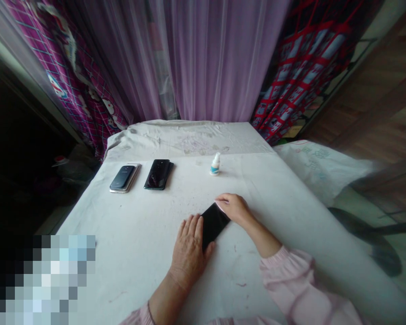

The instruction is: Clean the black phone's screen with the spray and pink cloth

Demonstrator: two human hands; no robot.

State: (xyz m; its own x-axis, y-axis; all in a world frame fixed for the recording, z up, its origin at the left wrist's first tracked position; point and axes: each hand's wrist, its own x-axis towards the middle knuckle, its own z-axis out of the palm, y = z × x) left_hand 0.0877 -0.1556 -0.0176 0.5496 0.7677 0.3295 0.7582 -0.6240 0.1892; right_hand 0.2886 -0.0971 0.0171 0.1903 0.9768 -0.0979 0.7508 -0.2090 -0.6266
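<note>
A smartphone (214, 224) with a dark screen lies at a slant on the white-covered table. My left hand (191, 247) holds it by the left edge, fingers along the side and thumb at the lower end. At the phone's upper right corner, my right hand (235, 208) is closed, its fingers pressed together over the glass. A thin pale strip (219, 206) shows under those fingertips; I cannot tell what it is. Beyond the hands a small white spray bottle (215, 165) with a blue label stands upright.
Two stacks of phones lie at the back left: a dark phone (122, 177) on a lighter one, and a large black phone (157, 174) over another. Purple curtains (219, 58) hang behind the table (131, 243). A blurred-out patch covers the lower left.
</note>
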